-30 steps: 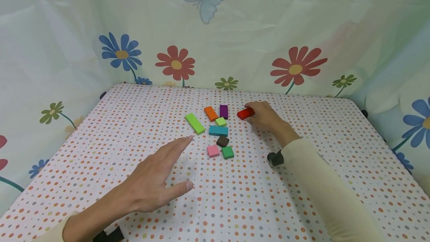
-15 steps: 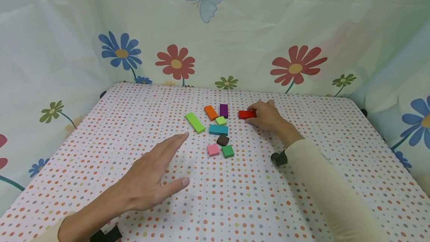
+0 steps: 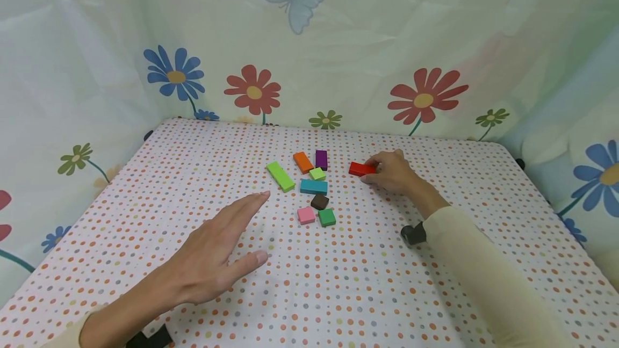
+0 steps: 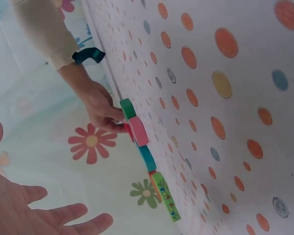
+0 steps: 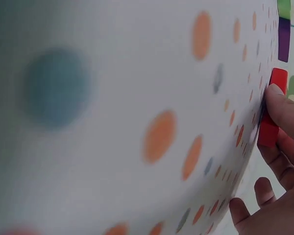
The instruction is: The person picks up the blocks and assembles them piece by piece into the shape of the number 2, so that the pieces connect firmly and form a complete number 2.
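Note:
My right hand (image 3: 394, 172) pinches a red block (image 3: 360, 169) between thumb and fingers, right of the other blocks. In the right wrist view the thumb lies along the red block (image 5: 270, 128), close to the cloth. My left hand (image 3: 210, 256) is held with straight fingers and thumb apart, holding nothing, left of and nearer than the blocks. Grouped mid-table are a long lime block (image 3: 280, 176), an orange block (image 3: 303, 162), a purple block (image 3: 321, 160), a small light green block (image 3: 317, 174), a blue block (image 3: 314, 186), a dark brown block (image 3: 319, 201), a pink block (image 3: 306, 215) and a green block (image 3: 327, 217).
A white cloth with coloured dots (image 3: 338, 294) covers the table. Behind it and at both sides hangs a pale curtain (image 3: 358, 42) printed with flowers and a butterfly. Dark wrist-worn pieces show at both sleeves.
My right hand has moved a little right and nearer with the red block, which has turned slightly. My left hand has drawn back slightly to the left. The other blocks lie as before.

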Available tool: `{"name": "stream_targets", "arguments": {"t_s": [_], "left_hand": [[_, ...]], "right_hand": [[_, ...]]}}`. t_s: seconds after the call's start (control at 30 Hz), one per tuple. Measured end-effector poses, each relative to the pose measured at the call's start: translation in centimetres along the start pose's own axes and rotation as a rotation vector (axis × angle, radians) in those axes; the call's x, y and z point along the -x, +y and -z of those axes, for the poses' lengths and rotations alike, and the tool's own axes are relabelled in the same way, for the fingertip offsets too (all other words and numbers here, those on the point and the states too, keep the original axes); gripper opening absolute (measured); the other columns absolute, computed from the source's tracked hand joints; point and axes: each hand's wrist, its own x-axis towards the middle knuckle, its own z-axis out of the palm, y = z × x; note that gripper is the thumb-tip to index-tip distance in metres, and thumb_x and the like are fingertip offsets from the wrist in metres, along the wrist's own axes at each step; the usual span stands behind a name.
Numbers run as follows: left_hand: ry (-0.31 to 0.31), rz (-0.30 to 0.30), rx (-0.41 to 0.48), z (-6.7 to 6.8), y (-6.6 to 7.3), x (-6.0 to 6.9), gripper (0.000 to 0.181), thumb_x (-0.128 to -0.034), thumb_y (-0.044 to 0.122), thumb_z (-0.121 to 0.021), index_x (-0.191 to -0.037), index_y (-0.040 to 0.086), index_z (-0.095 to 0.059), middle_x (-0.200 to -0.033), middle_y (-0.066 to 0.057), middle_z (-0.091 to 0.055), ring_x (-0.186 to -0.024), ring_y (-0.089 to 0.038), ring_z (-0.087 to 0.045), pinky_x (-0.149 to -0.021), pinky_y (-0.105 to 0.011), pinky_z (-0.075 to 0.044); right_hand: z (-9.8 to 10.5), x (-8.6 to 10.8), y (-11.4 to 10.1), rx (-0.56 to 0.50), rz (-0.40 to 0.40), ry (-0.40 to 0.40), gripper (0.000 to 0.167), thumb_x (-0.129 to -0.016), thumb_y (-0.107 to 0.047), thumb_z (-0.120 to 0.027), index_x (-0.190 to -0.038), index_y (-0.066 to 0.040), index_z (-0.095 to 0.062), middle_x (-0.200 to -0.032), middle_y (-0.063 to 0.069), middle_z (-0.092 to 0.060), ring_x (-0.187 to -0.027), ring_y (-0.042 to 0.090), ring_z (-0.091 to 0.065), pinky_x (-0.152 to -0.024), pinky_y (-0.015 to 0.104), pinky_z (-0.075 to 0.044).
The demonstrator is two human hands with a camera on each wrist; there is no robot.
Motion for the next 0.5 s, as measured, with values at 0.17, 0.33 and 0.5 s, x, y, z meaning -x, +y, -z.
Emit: {"name": "stream_targets", "arguments": {"t_s": [0.17,0.33,0.5], "left_hand": [[0.010,-0.013,-0.008,0.2,0.1,0.1,0.078,-0.0992,0.045,-0.054,-0.163,0.034,-0.012,-0.165,0.003,-0.028,-0.148,-0.023,-0.034,-0.108,-0.060,-0.038],[0.021,-0.009,-0.018,0.5,0.1,0.4,0.078,-0.0989,0.044,-0.055,-0.163,0.033,-0.013,-0.164,0.002,-0.030,-0.148,-0.022,-0.034,-0.110,-0.058,-0.038],[0.021,0.003,-0.016,0.5,0.0,0.6,0.077,-0.0986,0.046,-0.055,-0.163,0.034,-0.014,-0.164,0.003,-0.029,-0.148,-0.023,-0.034,-0.107,-0.060,-0.039]], "right_hand": [[0.1,0.9,0.0,0.029,-0.009,-0.017,0.050,-0.089,-0.029,-0.080,-0.131,-0.006,-0.065,-0.120,0.016,-0.055,-0.116,0.036,-0.037,-0.087,0.051,-0.042],[0.2,2.2,0.0,0.011,-0.006,-0.052,0.051,-0.089,-0.031,-0.079,-0.131,-0.007,-0.064,-0.120,0.017,-0.049,-0.112,0.036,-0.039,-0.081,0.046,-0.043],[0.2,3.2,-0.2,-0.022,0.059,-0.042,0.049,-0.088,-0.029,-0.080,-0.128,-0.006,-0.066,-0.118,0.016,-0.053,-0.111,0.033,-0.039,-0.080,0.044,-0.042]]}}
